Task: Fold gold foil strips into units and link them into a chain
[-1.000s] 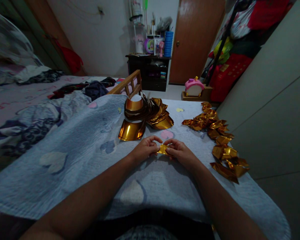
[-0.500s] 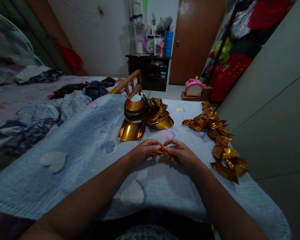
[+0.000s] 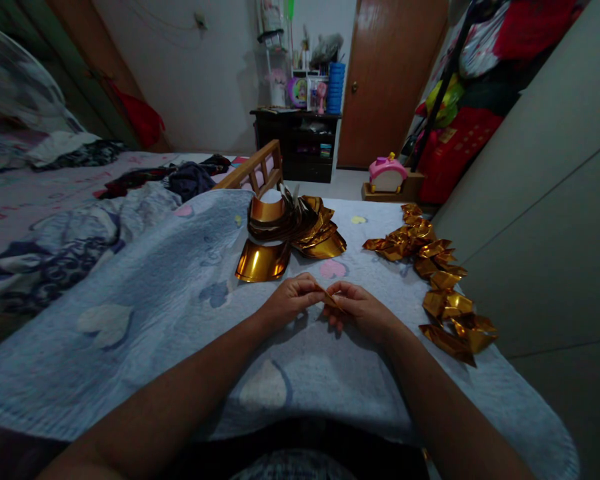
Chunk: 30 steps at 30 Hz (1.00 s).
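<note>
Between my two hands is a small folded piece of gold paper (image 3: pixel 331 301), held over the blue cloth (image 3: pixel 180 360). My left hand (image 3: pixel 294 297) pinches its upper left end, and my right hand (image 3: pixel 356 305) grips the lower right end, with some fingers curled beneath. Just beyond them lies a stack of gold foil sheets (image 3: pixel 263 261), fanned out and curved. A winding row of folded gold pieces (image 3: pixel 445 305) stretches along the right side of the cloth.
A bed with rumpled clothes (image 3: pixel 75 233) is on the left, by a wooden rail (image 3: pixel 250 167). Further back are a dark cabinet (image 3: pixel 295 147), a door (image 3: pixel 380 87) and a pink toy (image 3: pixel 387 175). A pale panel (image 3: pixel 555 220) stands at the right.
The gold piece has turned to a steeper tilt between my hands. My left fingers have shifted up along it, and my right fingers have spread a little lower beneath it.
</note>
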Motion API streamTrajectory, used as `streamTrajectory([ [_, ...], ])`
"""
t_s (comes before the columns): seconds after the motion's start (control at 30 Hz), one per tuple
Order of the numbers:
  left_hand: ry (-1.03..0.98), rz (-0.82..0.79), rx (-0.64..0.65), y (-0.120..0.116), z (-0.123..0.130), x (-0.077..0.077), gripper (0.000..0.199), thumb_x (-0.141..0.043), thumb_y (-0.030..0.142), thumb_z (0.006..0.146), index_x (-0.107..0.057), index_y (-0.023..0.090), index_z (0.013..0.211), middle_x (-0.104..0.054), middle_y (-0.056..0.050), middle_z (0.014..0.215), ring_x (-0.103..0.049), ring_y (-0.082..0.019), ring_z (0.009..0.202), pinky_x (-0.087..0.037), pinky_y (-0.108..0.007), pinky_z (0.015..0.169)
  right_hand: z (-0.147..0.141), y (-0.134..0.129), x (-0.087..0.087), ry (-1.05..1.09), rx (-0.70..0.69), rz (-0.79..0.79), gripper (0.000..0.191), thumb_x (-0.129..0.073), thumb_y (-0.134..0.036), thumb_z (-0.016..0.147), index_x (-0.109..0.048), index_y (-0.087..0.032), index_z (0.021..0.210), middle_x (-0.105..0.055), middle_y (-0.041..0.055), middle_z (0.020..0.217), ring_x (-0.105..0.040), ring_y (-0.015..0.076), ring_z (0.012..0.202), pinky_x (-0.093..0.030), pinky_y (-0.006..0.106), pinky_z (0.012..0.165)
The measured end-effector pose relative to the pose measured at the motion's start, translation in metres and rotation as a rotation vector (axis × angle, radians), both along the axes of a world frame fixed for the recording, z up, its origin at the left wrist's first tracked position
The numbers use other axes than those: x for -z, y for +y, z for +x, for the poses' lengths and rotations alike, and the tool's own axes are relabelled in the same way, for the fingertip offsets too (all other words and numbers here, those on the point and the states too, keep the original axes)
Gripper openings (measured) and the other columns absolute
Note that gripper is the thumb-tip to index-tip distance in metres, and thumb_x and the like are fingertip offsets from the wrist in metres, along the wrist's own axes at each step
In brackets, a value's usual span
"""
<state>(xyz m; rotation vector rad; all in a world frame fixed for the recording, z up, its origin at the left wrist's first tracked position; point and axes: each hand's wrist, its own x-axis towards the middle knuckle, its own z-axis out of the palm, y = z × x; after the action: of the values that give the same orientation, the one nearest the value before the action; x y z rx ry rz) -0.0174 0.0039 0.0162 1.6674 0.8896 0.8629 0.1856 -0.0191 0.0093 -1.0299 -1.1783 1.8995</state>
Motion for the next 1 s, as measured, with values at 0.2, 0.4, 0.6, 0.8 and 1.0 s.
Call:
streamTrajectory([
  [0.2,-0.039,-0.112,-0.023,-0.0005,0.0018,0.0001,0.025,-0.07,0.04,0.082,-0.075,0.016,0.075,-0.066,-0.004,0.074,-0.058,-0.018,0.075,-0.046,-0.029,0.073,-0.0002,0.0019,0.0042,-0.054,0.044,0.18,0.038,-0.075,-0.053,0.08,-0.061,-0.02,0.09,-0.064,0.0011,0.08,-0.058,0.0126,0.069,-0.046,0.025,0.061],
  [0.4,-0.094,-0.188,0.005,-0.0005,0.004,0.0041,0.025,-0.074,0.039,0.079,-0.073,0.015,0.084,-0.069,-0.004,0.078,-0.061,-0.015,0.073,-0.046,-0.026,0.07,-0.0015,0.003,0.0008,-0.171,0.069,0.334,0.029,-0.077,-0.042,0.075,-0.059,-0.019,0.078,-0.059,-0.0023,0.068,-0.05,0.0103,0.06,-0.038,0.024,0.056],
  [0.6,-0.161,-0.193,-0.078,-0.0004,0.0047,0.0063,0.029,-0.077,0.039,0.076,-0.073,0.016,0.093,-0.066,-0.002,0.077,-0.06,-0.015,0.073,-0.048,-0.026,0.07,-0.001,0.0036,0.0018,-0.243,0.076,0.394,0.022,-0.073,-0.04,0.079,-0.066,-0.019,0.08,-0.062,-0.0002,0.07,-0.052,0.0117,0.062,-0.04,0.025,0.058],
  [0.8,-0.147,-0.178,-0.098,-0.0007,0.0038,0.0039,0.022,-0.076,0.035,0.076,-0.074,0.014,0.084,-0.068,-0.004,0.077,-0.061,-0.015,0.073,-0.048,-0.027,0.071,-0.0012,0.0032,0.0008,-0.214,0.067,0.368,0.02,-0.073,-0.037,0.077,-0.065,-0.019,0.077,-0.065,0.0006,0.069,-0.055,0.0125,0.061,-0.043,0.026,0.058],
  [1.0,-0.138,-0.17,-0.113,0.0005,0.0033,0.0058,0.02,-0.076,0.033,0.076,-0.074,0.014,0.081,-0.068,-0.004,0.076,-0.06,-0.015,0.072,-0.047,-0.027,0.07,-0.0015,0.0031,0.0012,-0.223,0.074,0.373,0.022,-0.073,-0.039,0.077,-0.064,-0.018,0.076,-0.064,0.0008,0.069,-0.054,0.0127,0.061,-0.042,0.026,0.058],
])
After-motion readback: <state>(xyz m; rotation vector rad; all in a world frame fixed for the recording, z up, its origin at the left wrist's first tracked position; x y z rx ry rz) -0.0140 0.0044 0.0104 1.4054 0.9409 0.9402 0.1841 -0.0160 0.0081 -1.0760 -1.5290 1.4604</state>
